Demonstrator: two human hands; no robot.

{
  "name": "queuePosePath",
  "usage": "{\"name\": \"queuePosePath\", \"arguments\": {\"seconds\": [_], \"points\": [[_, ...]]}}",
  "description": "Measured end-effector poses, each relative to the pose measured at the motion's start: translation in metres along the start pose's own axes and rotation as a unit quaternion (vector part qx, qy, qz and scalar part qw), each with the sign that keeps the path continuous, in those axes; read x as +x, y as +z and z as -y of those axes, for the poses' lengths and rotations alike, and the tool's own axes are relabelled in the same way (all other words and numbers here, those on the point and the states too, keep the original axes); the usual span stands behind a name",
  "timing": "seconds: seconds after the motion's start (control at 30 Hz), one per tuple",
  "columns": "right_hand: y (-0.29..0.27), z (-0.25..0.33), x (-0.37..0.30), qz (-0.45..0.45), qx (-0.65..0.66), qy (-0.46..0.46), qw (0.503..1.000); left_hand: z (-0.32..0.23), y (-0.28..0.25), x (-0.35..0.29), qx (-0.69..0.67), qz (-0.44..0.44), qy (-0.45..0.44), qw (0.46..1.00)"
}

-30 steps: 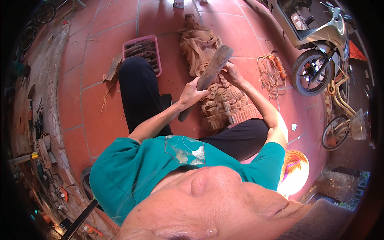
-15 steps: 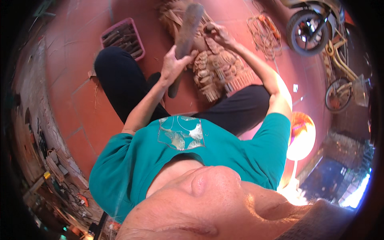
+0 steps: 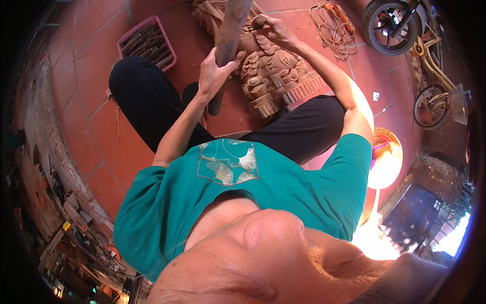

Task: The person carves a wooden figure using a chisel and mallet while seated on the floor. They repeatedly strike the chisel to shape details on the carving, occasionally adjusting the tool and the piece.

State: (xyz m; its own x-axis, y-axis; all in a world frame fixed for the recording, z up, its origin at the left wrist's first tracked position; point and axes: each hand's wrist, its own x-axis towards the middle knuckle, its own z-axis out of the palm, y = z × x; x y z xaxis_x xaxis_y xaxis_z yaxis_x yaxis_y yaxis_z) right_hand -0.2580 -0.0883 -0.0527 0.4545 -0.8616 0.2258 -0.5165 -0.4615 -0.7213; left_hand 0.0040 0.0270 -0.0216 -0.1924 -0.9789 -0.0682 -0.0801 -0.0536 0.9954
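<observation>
My left hand [image 3: 214, 76] is closed round a long, thick wooden mallet [image 3: 232, 33]. It slants away from me across the left side of a carving, its far end cut off by the frame's top edge. My right hand [image 3: 278, 31] is closed, its fingertips pinching a chisel [image 3: 259, 23] over the upper part of the carving. Only the chisel's dark end shows; its blade is hidden. The brown wood carving [image 3: 278, 76], cut deep with rounded and ribbed shapes, lies on the floor beyond my crossed legs.
On the left, a pink basket [image 3: 173, 46] holds several dark tools. An orange cord with a power strip [image 3: 340, 30] lies on the tiled floor [image 3: 96, 137] at the right. Farther right stand a motorbike [image 3: 390, 28] and a bicycle [image 3: 430, 106]. A lit round fan-like object [image 3: 386, 159] is beside my right arm.
The whole scene has shifted slightly upward in the picture, so the mallet's far end has left the frame. Both hands keep their holds.
</observation>
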Motion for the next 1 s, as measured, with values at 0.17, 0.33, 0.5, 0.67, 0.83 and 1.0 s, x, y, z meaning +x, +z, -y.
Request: {"name": "queuePosePath", "arguments": {"seconds": [0.17, 0.33, 0.5, 0.67, 0.83, 1.0], "points": [[0.002, 0.000, 0.007, 0.025, -0.074, -0.042, 0.996, 0.002, 0.001, 0.000, 0.049, -0.013, 0.015, 0.999], [0.010, 0.013, 0.014, 0.062, -0.130, -0.051, 0.988, 0.015, 0.003, 0.000, 0.078, -0.032, 0.061, 0.995], [0.010, 0.013, 0.013, 0.060, -0.121, -0.097, 0.986, 0.013, 0.008, -0.003, 0.072, -0.034, 0.057, 0.995], [0.005, 0.014, 0.012, 0.076, -0.103, -0.077, 0.989, 0.021, 0.010, -0.001, 0.082, -0.002, 0.037, 0.996], [0.006, 0.000, 0.009, 0.063, -0.109, -0.101, 0.987, 0.018, 0.011, -0.004, 0.103, -0.003, 0.057, 0.993], [0.008, -0.001, 0.011, 0.068, -0.133, -0.095, 0.984, 0.011, 0.012, -0.006, 0.096, -0.007, 0.060, 0.994]]}}
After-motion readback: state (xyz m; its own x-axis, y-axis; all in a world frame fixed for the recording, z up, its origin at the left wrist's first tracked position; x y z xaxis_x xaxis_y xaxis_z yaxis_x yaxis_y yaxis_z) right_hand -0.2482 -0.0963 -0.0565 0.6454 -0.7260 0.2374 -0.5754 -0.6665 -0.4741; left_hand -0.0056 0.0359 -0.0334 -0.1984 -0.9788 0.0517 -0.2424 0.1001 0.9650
